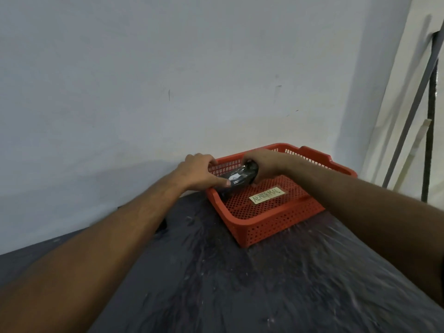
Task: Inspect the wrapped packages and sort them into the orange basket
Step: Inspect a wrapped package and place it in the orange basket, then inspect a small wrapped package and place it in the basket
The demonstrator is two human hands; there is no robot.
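Observation:
An orange perforated basket (276,222) stands on the dark table near the wall, with a paper label reading "ABNORMAL" (267,195) on its floor. A dark package wrapped in shiny plastic (237,177) lies low over the basket's far left corner. My left hand (201,173) grips its left end, thumb on the near side. My right hand (264,167) is closed around its right end. Both arms reach forward over the table.
The dark table surface (216,272) is scuffed with pale marks. A plain white wall (168,80) rises right behind the basket. Dark metal poles (430,116) lean in the right corner beside a pale strip.

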